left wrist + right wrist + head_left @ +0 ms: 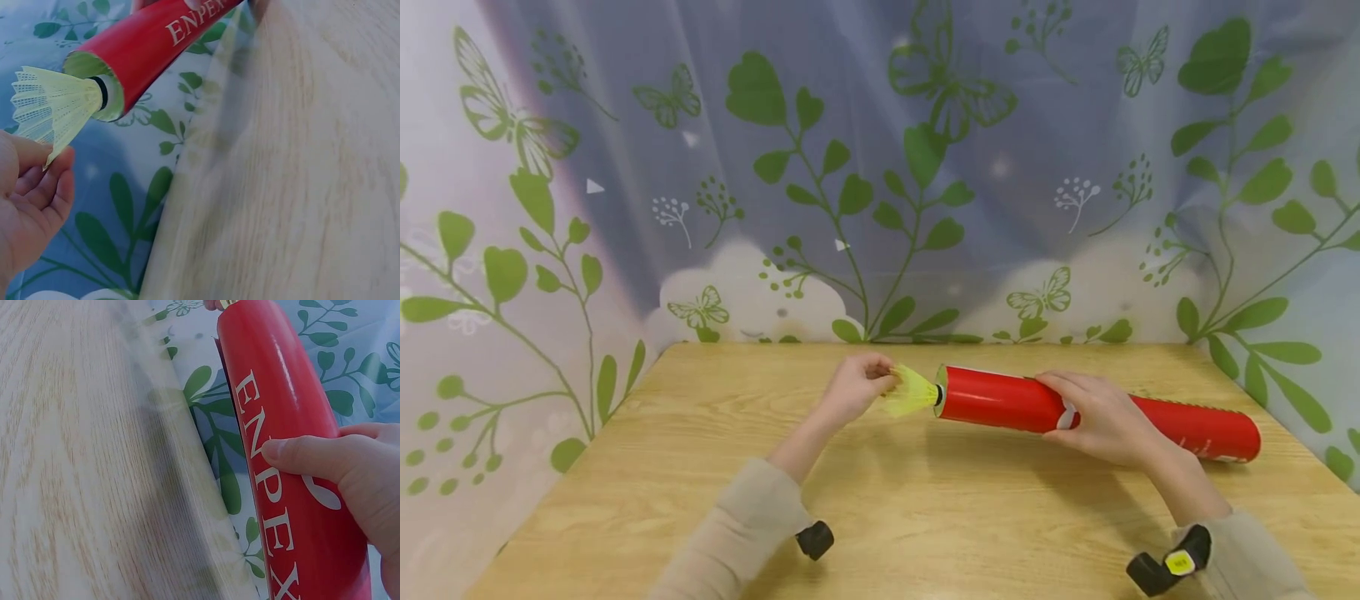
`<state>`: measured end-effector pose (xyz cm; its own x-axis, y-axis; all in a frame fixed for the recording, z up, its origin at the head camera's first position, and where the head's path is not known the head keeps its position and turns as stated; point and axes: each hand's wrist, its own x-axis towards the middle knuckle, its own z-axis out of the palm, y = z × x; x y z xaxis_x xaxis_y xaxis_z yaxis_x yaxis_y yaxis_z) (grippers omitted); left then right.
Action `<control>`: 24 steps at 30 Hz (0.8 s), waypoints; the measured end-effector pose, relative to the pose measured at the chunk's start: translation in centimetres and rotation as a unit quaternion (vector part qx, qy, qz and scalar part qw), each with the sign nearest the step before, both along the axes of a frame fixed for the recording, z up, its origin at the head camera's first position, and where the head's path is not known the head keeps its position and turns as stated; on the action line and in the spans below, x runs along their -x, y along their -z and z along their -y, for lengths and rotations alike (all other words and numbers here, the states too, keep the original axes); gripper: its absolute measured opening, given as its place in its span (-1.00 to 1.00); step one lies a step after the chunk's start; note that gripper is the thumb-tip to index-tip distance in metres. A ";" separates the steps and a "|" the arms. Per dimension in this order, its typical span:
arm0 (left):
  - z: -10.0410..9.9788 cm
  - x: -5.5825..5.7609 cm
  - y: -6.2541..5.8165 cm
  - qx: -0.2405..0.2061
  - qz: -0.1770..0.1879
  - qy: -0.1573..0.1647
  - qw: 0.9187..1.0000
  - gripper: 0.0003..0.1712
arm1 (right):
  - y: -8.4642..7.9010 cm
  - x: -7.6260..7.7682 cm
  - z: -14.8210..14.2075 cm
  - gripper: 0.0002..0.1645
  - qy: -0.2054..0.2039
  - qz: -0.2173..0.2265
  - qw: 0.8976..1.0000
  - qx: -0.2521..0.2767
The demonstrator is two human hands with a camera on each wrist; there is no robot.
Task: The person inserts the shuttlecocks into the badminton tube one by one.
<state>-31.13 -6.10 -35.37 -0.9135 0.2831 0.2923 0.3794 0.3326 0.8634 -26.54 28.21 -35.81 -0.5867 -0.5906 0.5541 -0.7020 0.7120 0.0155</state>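
Observation:
My left hand [854,388] pinches the skirt edge of a yellow shuttlecock [913,392] between thumb and fingers. Its black-banded cork end points into the open mouth of a red shuttlecock tube [992,398]. The left wrist view shows the shuttlecock [56,103] with its cork just inside the rim and the skirt outside. Around the middle of the tube my right hand [1101,417] grips, thumb on the near side. White "ENPEX" lettering runs along the tube [281,381] in the right wrist view. The tube lies sideways, tilted, its far end low at the right.
A light wooden table [880,517] spreads beneath both hands. Behind it hangs a curtain [865,183] printed with green leaves and butterflies, reaching down to the table's back edge. Black wrist cameras [816,540] sit at both sleeves.

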 end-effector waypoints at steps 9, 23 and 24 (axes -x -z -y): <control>-1.7 -0.2 0.4 -0.021 -0.006 -0.014 1.000 -0.87 | -0.1 0.0 0.2 -0.08 -0.004 -0.002 1.000 -0.002; -2.0 -0.9 0.6 0.055 -0.094 -0.020 0.994 -0.90 | -0.2 -0.1 0.4 -0.08 -0.013 -0.004 1.000 -0.004; -1.9 -0.9 0.5 0.061 -0.097 -0.020 0.993 -0.89 | -0.2 -0.1 0.5 -0.09 -0.013 -0.005 1.000 -0.004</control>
<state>-30.19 -4.16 -35.90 -0.8541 0.2925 0.4300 0.5197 0.4490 0.7269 -26.45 27.75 -35.57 -0.5647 -0.6103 0.5556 -0.7207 0.6926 0.0282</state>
